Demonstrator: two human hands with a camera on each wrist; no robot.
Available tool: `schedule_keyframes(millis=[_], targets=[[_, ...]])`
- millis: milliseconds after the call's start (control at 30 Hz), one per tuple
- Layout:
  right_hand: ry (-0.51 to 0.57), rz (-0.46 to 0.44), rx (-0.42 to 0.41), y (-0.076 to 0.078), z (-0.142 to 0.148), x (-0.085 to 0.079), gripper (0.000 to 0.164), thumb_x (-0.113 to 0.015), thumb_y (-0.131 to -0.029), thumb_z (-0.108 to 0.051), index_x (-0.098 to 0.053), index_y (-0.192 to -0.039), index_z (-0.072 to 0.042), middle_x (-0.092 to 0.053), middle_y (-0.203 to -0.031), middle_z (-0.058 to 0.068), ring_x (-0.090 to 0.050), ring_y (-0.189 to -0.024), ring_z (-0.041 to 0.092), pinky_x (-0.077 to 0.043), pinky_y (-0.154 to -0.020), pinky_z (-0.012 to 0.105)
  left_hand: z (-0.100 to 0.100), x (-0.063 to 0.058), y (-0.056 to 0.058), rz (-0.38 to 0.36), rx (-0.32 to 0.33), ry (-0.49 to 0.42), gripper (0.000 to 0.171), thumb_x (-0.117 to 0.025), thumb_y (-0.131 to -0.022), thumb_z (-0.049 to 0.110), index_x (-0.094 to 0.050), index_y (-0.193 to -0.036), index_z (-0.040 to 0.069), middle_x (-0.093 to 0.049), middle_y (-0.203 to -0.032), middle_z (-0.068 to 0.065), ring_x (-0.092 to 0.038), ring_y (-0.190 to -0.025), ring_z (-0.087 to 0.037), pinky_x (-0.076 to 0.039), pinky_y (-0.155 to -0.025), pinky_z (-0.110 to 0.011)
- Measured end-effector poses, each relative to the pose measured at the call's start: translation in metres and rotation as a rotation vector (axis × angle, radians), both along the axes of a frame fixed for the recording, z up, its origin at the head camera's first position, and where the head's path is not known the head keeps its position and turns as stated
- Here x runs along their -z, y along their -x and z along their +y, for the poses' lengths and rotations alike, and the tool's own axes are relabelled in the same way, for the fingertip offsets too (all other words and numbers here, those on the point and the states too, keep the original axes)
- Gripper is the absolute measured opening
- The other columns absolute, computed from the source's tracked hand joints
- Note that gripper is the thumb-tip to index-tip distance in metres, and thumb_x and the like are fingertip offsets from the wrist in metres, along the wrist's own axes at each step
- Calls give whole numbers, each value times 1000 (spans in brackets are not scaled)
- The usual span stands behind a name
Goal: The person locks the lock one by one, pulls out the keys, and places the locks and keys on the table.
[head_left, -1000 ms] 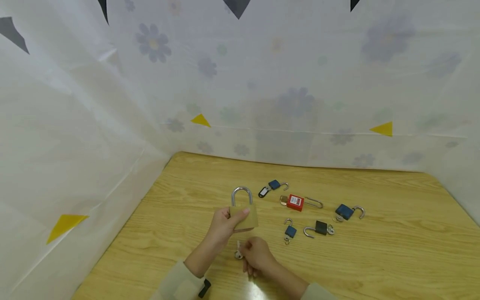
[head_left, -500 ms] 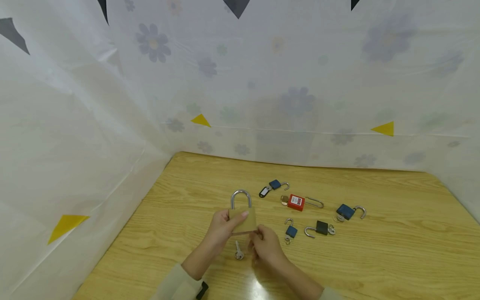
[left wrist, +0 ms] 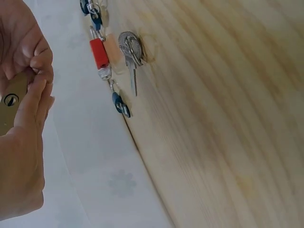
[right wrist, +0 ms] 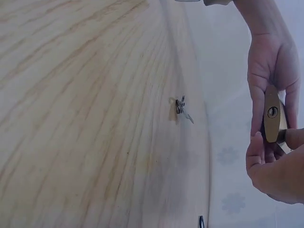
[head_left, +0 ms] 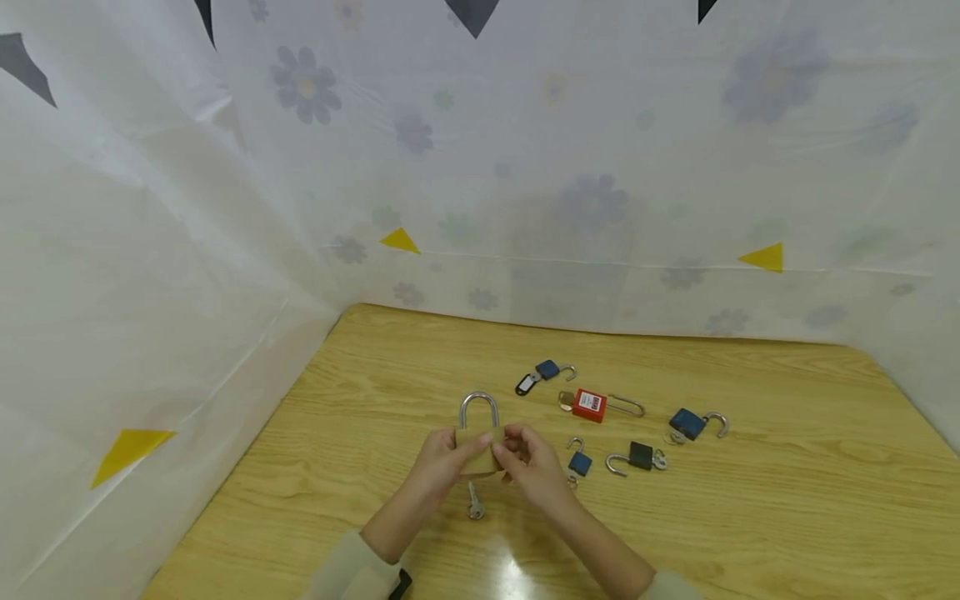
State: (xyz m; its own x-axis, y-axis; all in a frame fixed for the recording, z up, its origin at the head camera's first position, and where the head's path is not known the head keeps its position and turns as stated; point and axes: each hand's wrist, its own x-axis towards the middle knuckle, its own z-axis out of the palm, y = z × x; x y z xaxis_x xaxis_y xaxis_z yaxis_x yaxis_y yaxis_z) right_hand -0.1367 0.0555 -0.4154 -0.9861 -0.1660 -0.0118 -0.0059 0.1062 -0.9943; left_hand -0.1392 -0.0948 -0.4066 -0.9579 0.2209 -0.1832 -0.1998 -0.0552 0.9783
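A large brass padlock (head_left: 480,464), its steel shackle pointing up, is held above the table between both hands. My left hand (head_left: 433,468) grips its left side, thumb across the front face. At the right edge, my right hand (head_left: 538,473) pinches the body between thumb and fingers. The bottom face with its keyhole (right wrist: 272,112) shows in both wrist views, no key in it. Below the padlock, silver keys (head_left: 476,505) on a ring lie on the table, also seen in the left wrist view as keys (left wrist: 132,50) with a long blade.
To the right on the wood-grain table (head_left: 360,367) lie several padlocks with shackles swung out: a blue one with a black tag (head_left: 528,383), a red one (head_left: 589,405), a larger blue one (head_left: 686,423), a black one (head_left: 641,455) and a small blue one (head_left: 579,463). Floral sheeting (head_left: 480,167) encloses the table.
My right hand has left the keys on the table and come up and right to grip the padlock's right edge. My left hand has lowered the padlock slightly.
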Motion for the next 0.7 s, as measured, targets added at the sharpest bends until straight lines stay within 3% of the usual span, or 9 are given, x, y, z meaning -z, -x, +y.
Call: schedule_keyframes(millis=[100, 200, 300, 467, 567, 700], targets=[[18, -22, -17, 3, -1, 3, 27, -56, -90, -4, -52, -112, 10, -59, -93, 17, -53, -70, 13, -49, -58, 20, -5, 2, 3, -21, 56, -1, 43, -55, -94, 23, -51, -118, -13, -67, -105, -12, -66, -91, -13, -54, -87, -32], [23, -31, -12, 6, -4, 7, 27, -56, -90, -3, -51, -111, 13, -60, -92, 18, -54, -69, 12, -49, -59, 19, -13, 5, 8, -30, 161, -4, 44, -48, -97, 20, -44, -124, -15, -62, -114, -17, -63, -100, -17, -51, -92, -34], [22, -37, 12, 9, -8, 14, 27, -57, -89, -1, -51, -109, 15, -61, -88, 18, -54, -66, 10, -49, -57, 18, -21, 10, 13, 18, 186, 121, 42, -48, -97, 17, -45, -124, -15, -60, -116, -23, -63, -101, -22, -53, -89, -33], [-5, -45, 56, 16, -15, 27, 26, -60, -86, 2, -52, -105, 18, -61, -78, 15, -52, -60, 7, -50, -53, 18, -25, 16, 19, 48, 41, 461, 33, -63, -89, 20, -63, -107, -8, -69, -95, -16, -62, -80, -16, -53, -70, -24], [-9, -86, 82, 19, -20, 33, 25, -61, -84, 1, -54, -102, 18, -62, -76, 14, -53, -58, 7, -51, -52, 21, -23, 19, 21, 44, -27, 570, 30, -69, -84, 20, -67, -99, -6, -70, -88, -12, -59, -74, -12, -51, -65, -23], [-23, -164, 141, 22, -26, 36, 27, -64, -83, -2, -56, -101, 16, -62, -76, 10, -53, -59, 8, -49, -51, 21, -22, 24, 24, 76, -103, 644, 29, -73, -79, 19, -69, -94, -6, -71, -81, -15, -62, -68, -13, -52, -60, -23]])
